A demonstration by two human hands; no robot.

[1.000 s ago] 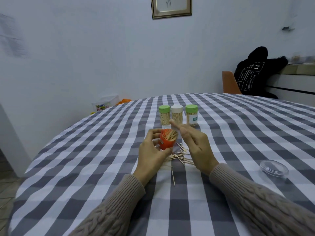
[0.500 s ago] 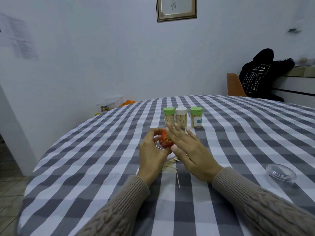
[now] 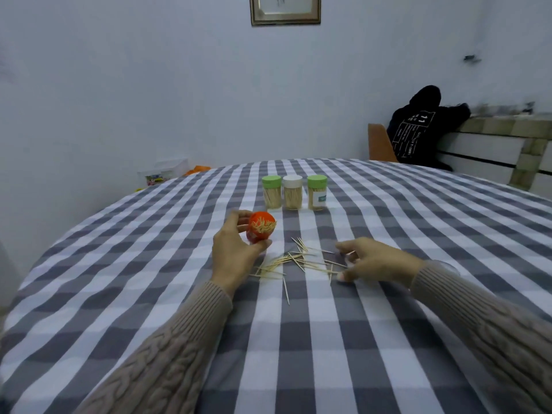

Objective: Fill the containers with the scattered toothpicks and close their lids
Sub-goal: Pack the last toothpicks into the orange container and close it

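Note:
My left hand (image 3: 234,255) grips an orange toothpick container (image 3: 259,231), tilted toward me, its open mouth packed with toothpicks. Scattered toothpicks (image 3: 294,259) lie on the checked tablecloth just right of that hand. My right hand (image 3: 373,259) is arched over the right end of the pile, its curved fingertips and thumb touching loose toothpicks with a gap between them. Behind stand three lidded containers full of toothpicks: one with a green lid (image 3: 271,192), one with a white lid (image 3: 292,192), another with a green lid (image 3: 317,193).
A clear round lid (image 3: 448,265) peeks out behind my right wrist. The round table (image 3: 119,279) curves away at left, with a plastic box (image 3: 162,171) on the floor beyond. A chair with a black hoodie (image 3: 418,130) stands at the far right.
My right hand has left the orange container's mouth and dropped right onto the scattered toothpicks. My left hand still holds the container, now tilted so its filled opening shows.

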